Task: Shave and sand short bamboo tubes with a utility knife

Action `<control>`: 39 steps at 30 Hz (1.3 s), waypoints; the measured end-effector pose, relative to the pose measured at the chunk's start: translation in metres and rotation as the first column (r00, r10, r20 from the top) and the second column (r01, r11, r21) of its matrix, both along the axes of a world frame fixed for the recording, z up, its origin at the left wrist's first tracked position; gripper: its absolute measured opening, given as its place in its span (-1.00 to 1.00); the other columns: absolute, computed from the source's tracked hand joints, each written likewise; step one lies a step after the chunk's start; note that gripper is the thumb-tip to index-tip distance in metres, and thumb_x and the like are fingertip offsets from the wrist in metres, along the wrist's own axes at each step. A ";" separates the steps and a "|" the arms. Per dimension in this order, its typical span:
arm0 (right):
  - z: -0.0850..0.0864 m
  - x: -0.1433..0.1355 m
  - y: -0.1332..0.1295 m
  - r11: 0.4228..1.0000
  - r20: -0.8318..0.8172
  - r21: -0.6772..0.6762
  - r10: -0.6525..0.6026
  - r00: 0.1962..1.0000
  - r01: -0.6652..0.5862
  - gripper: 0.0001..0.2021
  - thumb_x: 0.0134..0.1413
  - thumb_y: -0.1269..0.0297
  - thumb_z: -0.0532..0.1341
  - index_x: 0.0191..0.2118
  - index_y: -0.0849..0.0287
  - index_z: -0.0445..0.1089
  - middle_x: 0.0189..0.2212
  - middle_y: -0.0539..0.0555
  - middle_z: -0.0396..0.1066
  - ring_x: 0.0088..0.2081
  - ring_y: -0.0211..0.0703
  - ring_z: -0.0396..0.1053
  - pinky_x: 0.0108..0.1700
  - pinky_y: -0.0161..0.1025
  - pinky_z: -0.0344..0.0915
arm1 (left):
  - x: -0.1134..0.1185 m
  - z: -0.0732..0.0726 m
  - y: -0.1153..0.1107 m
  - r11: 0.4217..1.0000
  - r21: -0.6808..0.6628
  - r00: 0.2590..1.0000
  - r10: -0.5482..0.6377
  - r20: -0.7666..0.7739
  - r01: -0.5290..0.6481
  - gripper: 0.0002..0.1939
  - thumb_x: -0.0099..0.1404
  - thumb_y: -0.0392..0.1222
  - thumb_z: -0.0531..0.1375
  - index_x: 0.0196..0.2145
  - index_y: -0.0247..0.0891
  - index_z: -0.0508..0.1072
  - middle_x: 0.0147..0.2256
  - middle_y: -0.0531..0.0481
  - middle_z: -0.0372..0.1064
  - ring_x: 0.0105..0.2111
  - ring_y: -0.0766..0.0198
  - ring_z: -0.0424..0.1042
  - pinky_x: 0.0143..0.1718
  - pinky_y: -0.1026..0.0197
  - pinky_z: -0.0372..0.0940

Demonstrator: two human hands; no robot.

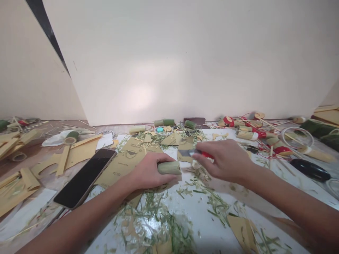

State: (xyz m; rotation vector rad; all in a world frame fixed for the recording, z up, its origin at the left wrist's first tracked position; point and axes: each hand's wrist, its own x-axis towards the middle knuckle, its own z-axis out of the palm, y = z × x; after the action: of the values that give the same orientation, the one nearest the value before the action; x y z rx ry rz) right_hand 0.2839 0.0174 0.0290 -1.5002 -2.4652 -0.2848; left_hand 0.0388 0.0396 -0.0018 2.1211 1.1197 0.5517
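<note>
My left hand (150, 170) is closed around a short, pale green bamboo piece (168, 168), its cut end facing right. A little to the right, my right hand (219, 158) grips a red-handled knife (206, 154) whose grey blade points left, apart from the bamboo. Green shavings (172, 225) lie scattered on the white sheet below both hands. Under and behind my left hand is printed brown sandpaper (123, 160). Most of the knife's handle is hidden by my right fingers.
A black phone (86, 178) lies to the left, near cut yellowish strips (63, 160). Bamboo pieces (164, 122) line the back by the white panel (169, 63). Red-corded bamboo parts (254, 123), a clear tape roll (296, 137) and a black oval object (309, 169) are at right.
</note>
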 end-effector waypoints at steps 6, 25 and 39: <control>-0.011 -0.023 -0.018 0.981 0.070 -0.145 0.137 0.988 -0.126 -0.60 0.27 0.02 -0.07 -0.43 0.14 0.30 -0.59 0.00 0.35 -0.60 -0.27 0.11 -0.48 -0.27 -0.27 | 0.003 -0.001 -0.001 1.000 0.003 0.999 -0.025 0.046 0.025 -0.74 0.06 -0.16 0.29 -0.25 -0.19 0.58 -0.30 0.01 0.55 -0.29 0.16 0.48 -0.30 0.23 0.30; -0.014 -0.021 -0.016 0.980 0.090 -0.128 0.167 0.982 -0.155 -0.64 0.27 0.03 -0.05 -0.43 0.13 0.28 -0.58 -0.03 0.33 -0.58 -0.25 0.11 -0.47 -0.26 -0.29 | 0.003 -0.002 -0.001 0.999 -0.048 1.000 -0.010 0.022 0.011 -0.70 -0.01 -0.25 0.26 -0.24 -0.17 0.59 -0.33 0.06 0.53 -0.35 0.21 0.46 -0.34 0.24 0.29; -0.027 -0.023 -0.015 0.975 0.044 0.074 0.209 0.977 -0.212 -0.61 0.26 0.01 -0.02 -0.45 0.13 0.32 -0.63 -0.03 0.31 -0.59 -0.24 0.16 -0.49 -0.25 -0.27 | 0.001 -0.004 0.002 0.999 0.019 1.000 -0.027 0.004 0.027 -0.75 0.03 -0.23 0.24 -0.27 -0.19 0.56 -0.36 0.06 0.51 -0.35 0.23 0.45 -0.36 0.25 0.29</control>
State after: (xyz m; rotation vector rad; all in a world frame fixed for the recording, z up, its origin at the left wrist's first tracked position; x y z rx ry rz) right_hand 0.2612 0.0019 0.0024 -1.2005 -2.5820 -0.3656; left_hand 0.0403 0.0412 -0.0062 2.1473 1.0855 0.5563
